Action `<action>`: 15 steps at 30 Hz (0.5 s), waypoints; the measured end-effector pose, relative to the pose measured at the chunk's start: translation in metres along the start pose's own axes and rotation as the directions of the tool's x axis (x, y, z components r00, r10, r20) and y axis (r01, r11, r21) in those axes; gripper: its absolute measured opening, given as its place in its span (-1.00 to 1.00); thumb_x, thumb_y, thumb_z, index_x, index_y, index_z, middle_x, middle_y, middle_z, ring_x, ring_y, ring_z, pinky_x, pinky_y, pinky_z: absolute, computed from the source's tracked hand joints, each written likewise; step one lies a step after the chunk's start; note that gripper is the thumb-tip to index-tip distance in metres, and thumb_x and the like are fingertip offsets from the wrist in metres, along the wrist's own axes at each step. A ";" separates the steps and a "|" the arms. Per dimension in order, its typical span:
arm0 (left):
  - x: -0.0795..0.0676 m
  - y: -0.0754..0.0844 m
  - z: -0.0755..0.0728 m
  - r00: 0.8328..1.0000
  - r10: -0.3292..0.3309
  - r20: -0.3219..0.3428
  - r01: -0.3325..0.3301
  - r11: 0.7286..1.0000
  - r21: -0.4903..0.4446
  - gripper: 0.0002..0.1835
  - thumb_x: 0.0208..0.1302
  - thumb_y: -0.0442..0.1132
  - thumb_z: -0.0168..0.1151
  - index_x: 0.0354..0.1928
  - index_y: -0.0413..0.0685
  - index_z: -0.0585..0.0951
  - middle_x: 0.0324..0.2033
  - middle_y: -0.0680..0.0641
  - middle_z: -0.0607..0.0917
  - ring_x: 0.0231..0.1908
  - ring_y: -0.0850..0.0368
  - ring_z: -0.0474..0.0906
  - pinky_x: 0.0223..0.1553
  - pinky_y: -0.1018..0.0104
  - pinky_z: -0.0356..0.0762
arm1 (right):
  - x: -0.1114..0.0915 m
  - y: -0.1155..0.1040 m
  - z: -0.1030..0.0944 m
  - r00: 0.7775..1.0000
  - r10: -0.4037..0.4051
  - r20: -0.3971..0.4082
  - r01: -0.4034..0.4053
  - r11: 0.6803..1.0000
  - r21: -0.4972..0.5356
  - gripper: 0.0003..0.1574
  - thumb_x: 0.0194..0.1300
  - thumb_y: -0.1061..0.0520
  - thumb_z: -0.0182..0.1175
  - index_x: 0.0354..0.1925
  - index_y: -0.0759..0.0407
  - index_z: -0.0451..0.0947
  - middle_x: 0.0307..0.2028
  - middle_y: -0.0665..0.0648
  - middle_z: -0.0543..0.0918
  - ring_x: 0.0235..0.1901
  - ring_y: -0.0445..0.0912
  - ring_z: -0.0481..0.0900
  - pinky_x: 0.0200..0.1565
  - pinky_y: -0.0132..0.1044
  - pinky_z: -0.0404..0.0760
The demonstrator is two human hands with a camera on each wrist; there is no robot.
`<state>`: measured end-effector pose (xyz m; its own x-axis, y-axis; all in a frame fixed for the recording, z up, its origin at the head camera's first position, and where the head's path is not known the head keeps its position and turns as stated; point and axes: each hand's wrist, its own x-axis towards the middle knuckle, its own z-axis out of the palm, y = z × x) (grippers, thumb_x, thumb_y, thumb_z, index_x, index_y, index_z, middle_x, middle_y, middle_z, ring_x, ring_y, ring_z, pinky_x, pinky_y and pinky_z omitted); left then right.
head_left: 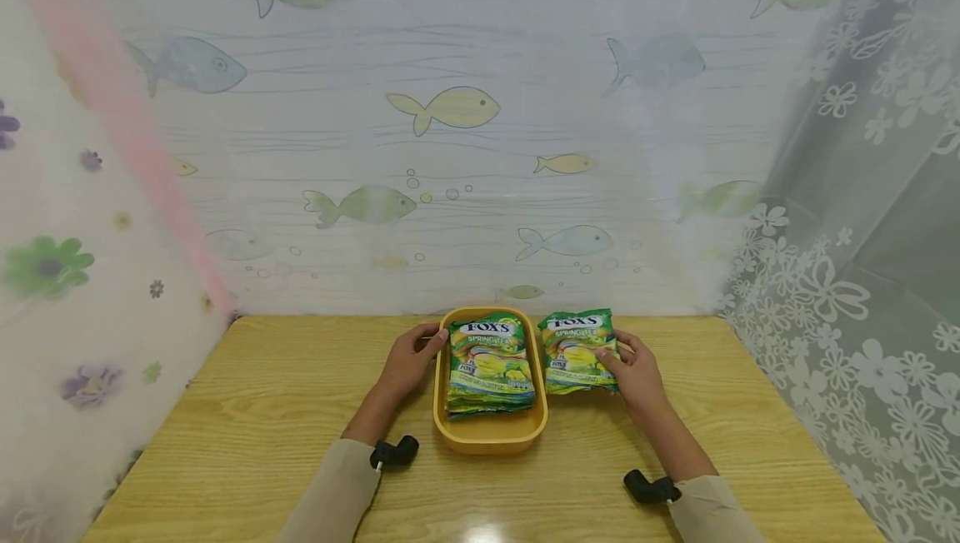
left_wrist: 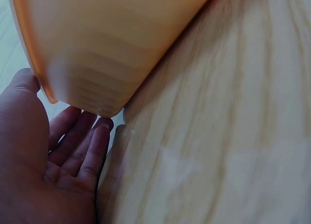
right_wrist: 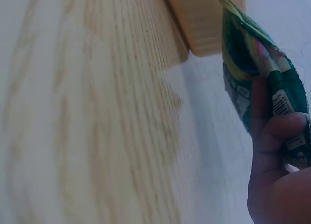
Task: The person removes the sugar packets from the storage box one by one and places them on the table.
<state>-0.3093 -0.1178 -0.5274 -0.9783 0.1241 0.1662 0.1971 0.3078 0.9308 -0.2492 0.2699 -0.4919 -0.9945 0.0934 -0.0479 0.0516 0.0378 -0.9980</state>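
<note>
A yellow plastic tray (head_left: 491,446) stands at the far edge of the table, holding a stack of green Fox's Spring Tea candy packets (head_left: 491,364). My left hand (head_left: 411,360) grips its left rim near the far corner. The thumb lies on the rim, and the other fingers (left_wrist: 92,156) curl beside the outer wall. Just right of the tray, my right hand (head_left: 636,372) holds another Fox's candy packet (head_left: 573,351), thumb on its front and fingers behind. In the right wrist view that packet (right_wrist: 286,95) is raised above the table; whether a second lies behind it, I cannot tell.
The wooden table (head_left: 285,410) ends just behind the tray. A fish-printed curtain (head_left: 450,193) hangs along the back, with flower-patterned sheets (head_left: 862,410) at the sides. Black wrist-worn devices (head_left: 395,451) sit at both sleeve cuffs.
</note>
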 end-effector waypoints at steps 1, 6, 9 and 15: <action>0.000 0.000 0.000 1.000 0.001 -0.001 -0.001 1.000 0.003 -0.41 0.60 0.09 0.22 0.40 -0.20 0.56 0.16 -0.20 0.73 0.17 -0.15 0.68 0.18 -0.06 0.66 | 0.000 0.000 0.000 1.000 0.003 -0.002 -0.003 1.000 -0.007 -0.25 0.65 0.15 0.16 0.61 0.29 0.12 -0.03 0.00 0.73 -0.42 -0.24 0.68 -0.50 -0.35 0.52; 0.001 -0.001 0.000 1.000 -0.012 -0.006 0.012 1.000 0.006 -0.41 0.59 0.12 0.21 0.40 -0.17 0.57 0.16 -0.18 0.73 0.18 -0.13 0.67 0.21 -0.07 0.64 | 0.001 0.002 -0.003 1.000 0.027 -0.006 -0.027 0.999 -0.037 -0.21 0.66 0.14 0.15 0.63 0.29 0.09 0.06 0.08 0.71 -0.40 -0.24 0.68 -0.49 -0.33 0.53; 0.001 0.000 0.000 1.000 -0.015 -0.008 0.015 1.000 0.002 -0.41 0.60 0.12 0.20 0.40 -0.16 0.57 0.17 -0.18 0.72 0.19 -0.14 0.67 0.22 -0.08 0.64 | 0.002 0.004 -0.004 0.999 0.038 -0.008 -0.038 0.998 -0.053 -0.20 0.65 0.15 0.15 0.64 0.30 0.07 0.09 0.12 0.71 -0.37 -0.25 0.70 -0.46 -0.31 0.58; 0.001 0.000 0.000 1.000 -0.010 -0.005 0.010 1.000 -0.006 -0.40 0.59 0.14 0.20 0.40 -0.16 0.57 0.17 -0.18 0.72 0.20 -0.13 0.66 0.21 -0.07 0.64 | 0.003 0.009 -0.004 0.999 0.051 0.005 -0.050 0.995 -0.080 -0.15 0.66 0.19 0.12 0.67 0.32 -0.02 0.28 0.41 0.58 -0.26 -0.29 0.71 -0.30 -0.34 0.68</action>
<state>-0.3101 -0.1175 -0.5272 -0.9806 0.1164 0.1580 0.1866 0.3039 0.9343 -0.2516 0.2746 -0.5013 -0.9911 0.0898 -0.0987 0.1086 0.1130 -0.9876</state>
